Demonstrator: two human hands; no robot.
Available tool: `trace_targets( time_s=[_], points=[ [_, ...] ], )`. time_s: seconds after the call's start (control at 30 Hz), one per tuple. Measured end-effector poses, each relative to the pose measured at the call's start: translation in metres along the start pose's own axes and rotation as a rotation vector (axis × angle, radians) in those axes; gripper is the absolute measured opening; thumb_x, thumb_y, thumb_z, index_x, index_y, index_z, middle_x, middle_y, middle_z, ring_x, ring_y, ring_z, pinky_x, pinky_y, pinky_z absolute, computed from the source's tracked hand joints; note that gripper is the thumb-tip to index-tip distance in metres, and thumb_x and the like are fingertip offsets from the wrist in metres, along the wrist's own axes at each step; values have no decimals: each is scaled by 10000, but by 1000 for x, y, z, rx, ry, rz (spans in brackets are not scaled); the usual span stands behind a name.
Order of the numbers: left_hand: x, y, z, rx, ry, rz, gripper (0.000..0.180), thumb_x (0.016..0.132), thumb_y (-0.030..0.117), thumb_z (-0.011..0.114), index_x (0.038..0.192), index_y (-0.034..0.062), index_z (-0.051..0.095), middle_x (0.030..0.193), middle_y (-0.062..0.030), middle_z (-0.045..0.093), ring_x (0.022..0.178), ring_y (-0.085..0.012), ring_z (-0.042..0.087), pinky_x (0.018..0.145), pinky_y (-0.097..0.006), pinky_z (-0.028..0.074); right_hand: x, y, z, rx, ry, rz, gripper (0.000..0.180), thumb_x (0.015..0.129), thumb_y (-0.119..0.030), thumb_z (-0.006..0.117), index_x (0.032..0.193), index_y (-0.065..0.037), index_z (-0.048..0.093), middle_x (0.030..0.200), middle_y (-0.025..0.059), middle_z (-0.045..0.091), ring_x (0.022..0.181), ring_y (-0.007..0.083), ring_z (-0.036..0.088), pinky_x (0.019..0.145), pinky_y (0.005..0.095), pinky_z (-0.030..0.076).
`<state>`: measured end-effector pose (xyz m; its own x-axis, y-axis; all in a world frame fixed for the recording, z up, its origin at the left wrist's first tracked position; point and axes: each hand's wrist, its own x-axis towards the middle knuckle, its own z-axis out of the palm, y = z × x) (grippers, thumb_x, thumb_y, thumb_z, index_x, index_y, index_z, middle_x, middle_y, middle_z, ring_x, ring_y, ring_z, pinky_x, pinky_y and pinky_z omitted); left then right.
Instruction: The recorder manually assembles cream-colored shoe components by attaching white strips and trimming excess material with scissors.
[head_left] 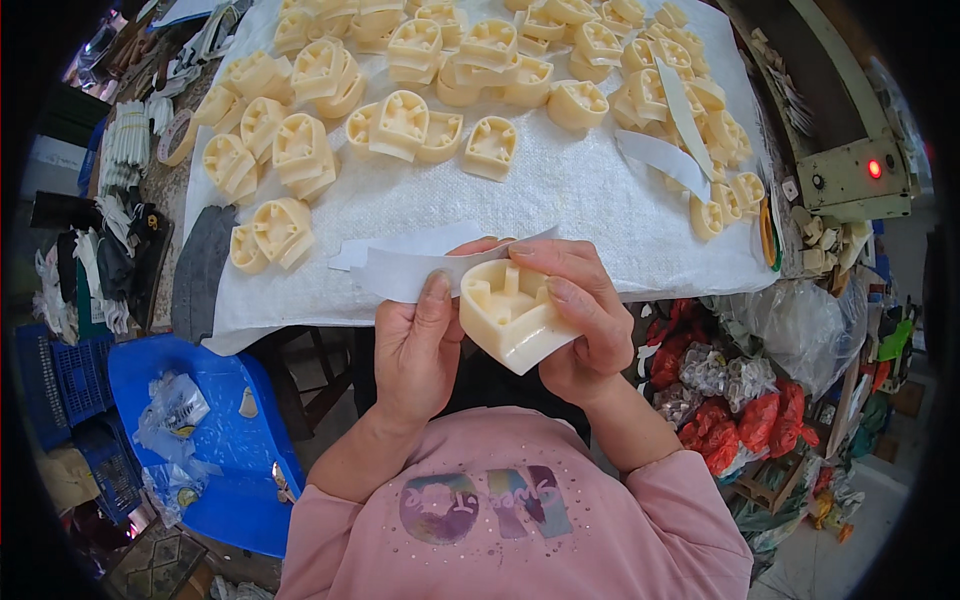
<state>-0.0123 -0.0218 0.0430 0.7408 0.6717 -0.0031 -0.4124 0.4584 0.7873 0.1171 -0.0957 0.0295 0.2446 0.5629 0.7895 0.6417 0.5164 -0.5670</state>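
Close above my lap, my right hand [590,325] is closed round a cream plastic shoe heel [515,315], hollow with small posts inside. Its open side faces up. A curved white strip [405,275] is pinched between the thumb and fingers of my left hand [420,335]. The strip's right end runs behind the heel's far edge, where my right fingers also are; whether it is stuck on there I cannot tell. My left thumb is beside the heel's left wall. Another white strip [350,255] lies on the sheet just behind the held one.
Many cream heels [490,148] stand across the white woven sheet [380,200] on the table. White strips [668,165] lean on the right-hand pile. A blue plastic chair [225,450] is at left, bagged goods [735,420] at right, and a machine with a red light [874,169] beyond.
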Motion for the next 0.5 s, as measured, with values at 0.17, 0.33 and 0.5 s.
trace_targets(
  time_s=[0.17,0.33,0.5],
  points=[
    [-1,-1,-1,22,17,0,419,993,207,347,1253,-115,413,1260,-199,498,1111,-221,545,939,-333,459,-1,3,1,1,40,-1,508,689,173,473,1146,-45,506,1072,196,583,902,331,596,741,383,502],
    [-2,-1,1,48,13,21,425,992,211,350,1258,-115,406,1274,-201,483,1120,-221,538,940,-330,458,-1,5,0,13,47,-5,493,693,142,544,1149,-44,511,1065,187,585,898,322,598,736,379,502],
    [-4,-1,4,59,92,-7,436,996,223,339,1265,-115,399,1271,-191,483,1122,-207,529,949,-323,446,2,3,-1,-54,-8,5,506,669,121,593,1140,-41,512,1048,171,590,877,315,590,723,373,501]
  ],
)
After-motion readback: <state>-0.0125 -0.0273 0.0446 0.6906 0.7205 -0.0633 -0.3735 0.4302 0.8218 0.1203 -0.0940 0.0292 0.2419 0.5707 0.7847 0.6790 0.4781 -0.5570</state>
